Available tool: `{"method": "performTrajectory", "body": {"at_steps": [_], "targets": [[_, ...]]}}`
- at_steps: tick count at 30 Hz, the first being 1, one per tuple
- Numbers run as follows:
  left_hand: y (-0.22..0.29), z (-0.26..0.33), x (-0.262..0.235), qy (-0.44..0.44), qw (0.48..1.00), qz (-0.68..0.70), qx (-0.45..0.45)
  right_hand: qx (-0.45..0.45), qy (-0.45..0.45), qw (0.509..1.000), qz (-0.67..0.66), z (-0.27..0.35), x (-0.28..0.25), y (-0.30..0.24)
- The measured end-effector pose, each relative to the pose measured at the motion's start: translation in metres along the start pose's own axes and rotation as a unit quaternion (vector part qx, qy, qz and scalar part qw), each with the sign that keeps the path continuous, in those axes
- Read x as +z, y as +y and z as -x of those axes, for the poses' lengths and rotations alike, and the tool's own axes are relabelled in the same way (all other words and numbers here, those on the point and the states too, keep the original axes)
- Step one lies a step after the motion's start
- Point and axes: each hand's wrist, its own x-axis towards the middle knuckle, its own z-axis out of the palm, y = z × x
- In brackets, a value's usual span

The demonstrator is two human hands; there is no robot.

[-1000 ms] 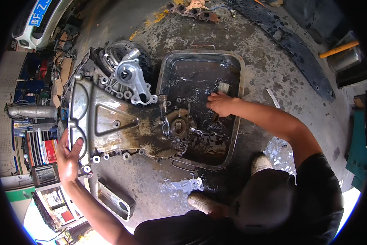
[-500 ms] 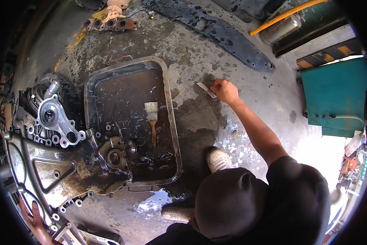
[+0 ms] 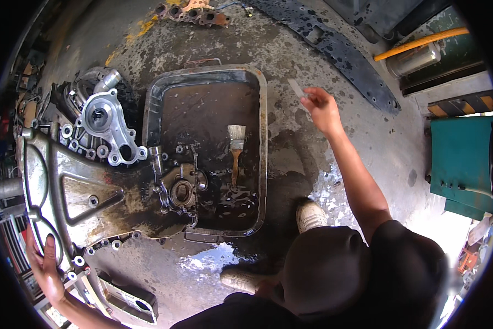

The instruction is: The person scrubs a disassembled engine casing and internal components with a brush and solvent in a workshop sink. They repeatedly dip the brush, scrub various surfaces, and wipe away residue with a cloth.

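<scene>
Right of the rectangular grey metal tray [image 3: 263,143], my right hand [image 3: 324,113] pinches a thin pale flat strip [image 3: 296,88]; left of it, my left hand [image 3: 47,272] clamps the stained silver metal casing [image 3: 112,204] overlapping the tray's edge, which I'd brace firmly, strip near-flat.

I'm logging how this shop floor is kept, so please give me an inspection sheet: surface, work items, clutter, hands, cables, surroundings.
Surface: concrete floor, stained with dark patches.
Work items: metal cover, one end over the tray; brush lying in the tray among dark liquid.
Clutter: rusty manifold, silver housing, rectangular pan.
Hands: left hand grips the cover's left edge; right hand holds a pale flat strip.
Cables: blue wire near the manifold; connections unclear.
Surroundings: teal unit at right; long dark panel, upper right.
</scene>
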Motion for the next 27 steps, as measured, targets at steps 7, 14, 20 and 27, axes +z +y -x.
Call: {"method": "performTrajectory", "body": {"at_steps": [7,14,20,27], "targets": [[0.017,-0.005,0.013,-0.041,0.996,0.074,0.003,-0.246,-0.273,0.840,0.398,-0.032,0.194,-0.082],[0.056,0.001,0.016,-0.095,0.988,0.123,-0.014,-0.249,-0.344,0.796,0.431,-0.042,0.225,-0.069],[0.053,-0.001,0.021,-0.063,0.990,0.122,-0.009,-0.190,-0.322,0.910,0.178,-0.045,0.217,-0.084],[0.056,-0.002,0.021,-0.063,0.992,0.107,-0.015,-0.231,-0.415,0.839,-0.264,0.024,0.229,-0.185]]}}
